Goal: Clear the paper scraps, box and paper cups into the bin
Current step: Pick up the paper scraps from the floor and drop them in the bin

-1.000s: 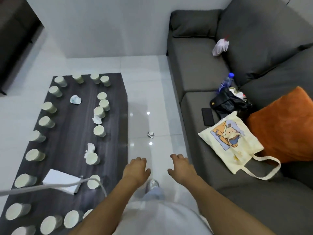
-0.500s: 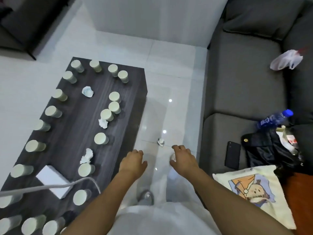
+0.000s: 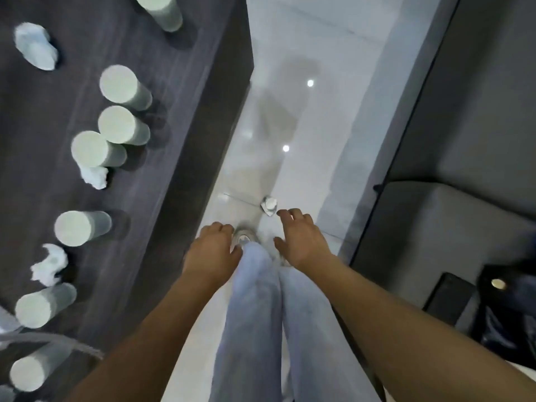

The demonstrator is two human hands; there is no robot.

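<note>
I am looking straight down past my own legs in pale trousers [image 3: 255, 314] at the glossy white floor [image 3: 301, 117]. Both my arms reach down in front of me. My left hand [image 3: 213, 250] hangs with its fingers loosely curled, its grip released and holding nothing. My right hand [image 3: 301, 242] is spread, fingers relaxed and apart — its grip is released too, and its fingertips sit just beside a small crumpled paper scrap [image 3: 269, 205] lying on the floor, not clearly touching it.

To my left stands the dark wood desk [image 3: 185, 140], well apart from that scrap. On it stand pale green paper cups — one [image 3: 123, 86] near the desk's right edge, another [image 3: 120, 125] just beside it, and a third [image 3: 94, 149] touching that one. More crumpled scraps lie on the desk: one [image 3: 94, 176] against the third cup, one [image 3: 34, 46] toward the far left, one [image 3: 49, 265] nearer me.

To my right is the grey sofa [image 3: 464, 126], with a black phone [image 3: 448, 297] and a black bag [image 3: 507, 309] on its seat.
</note>
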